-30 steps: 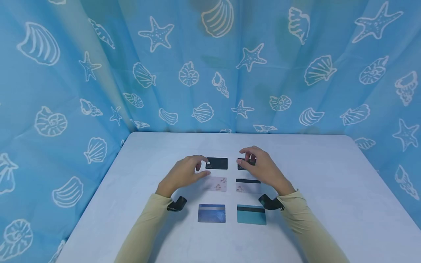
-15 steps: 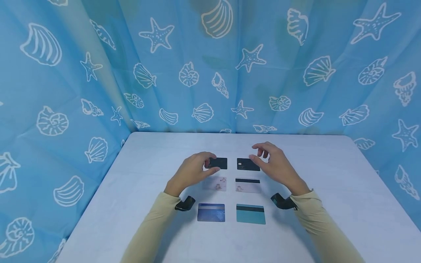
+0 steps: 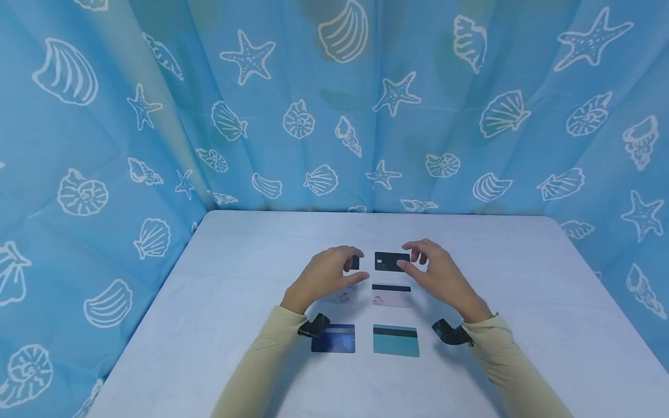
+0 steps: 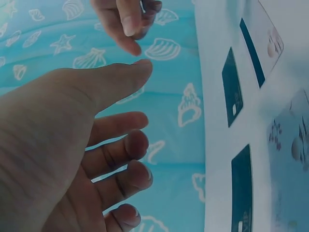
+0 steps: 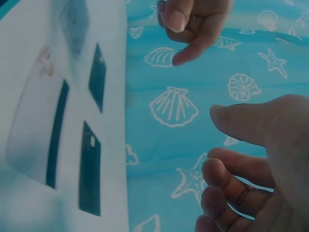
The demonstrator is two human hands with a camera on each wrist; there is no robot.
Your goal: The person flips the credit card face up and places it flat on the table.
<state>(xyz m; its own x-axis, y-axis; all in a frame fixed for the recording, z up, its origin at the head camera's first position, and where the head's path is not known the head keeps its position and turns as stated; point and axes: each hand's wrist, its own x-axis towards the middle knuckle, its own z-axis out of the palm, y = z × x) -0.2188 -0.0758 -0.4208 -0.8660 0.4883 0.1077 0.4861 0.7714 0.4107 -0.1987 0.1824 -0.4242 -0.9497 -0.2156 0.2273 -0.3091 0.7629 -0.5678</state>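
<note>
My left hand (image 3: 325,273) hovers over the left black card (image 3: 356,263), hiding most of it in the head view. Its thumb and fingers are parted, with nothing between them in the left wrist view. My right hand (image 3: 439,273) hangs by the right edge of a second black card (image 3: 387,261), which has a chip and "VIP" lettering. Its fingers are loosely bent, and the right wrist view shows no object in them. Nearer me lie a pale pink card (image 3: 345,296), partly covered by the left hand, and a pinkish card with a dark stripe (image 3: 392,297).
In the front row are a blue card (image 3: 334,342) and a teal card with a dark stripe (image 3: 395,342). All the cards lie flat in two columns on a white table (image 3: 251,255). A blue shell-patterned curtain (image 3: 292,157) hangs behind it.
My left hand has moved right, across the left black card. My right hand first moved right, uncovering its black card, then came slightly lower. The cards keep their places.
</note>
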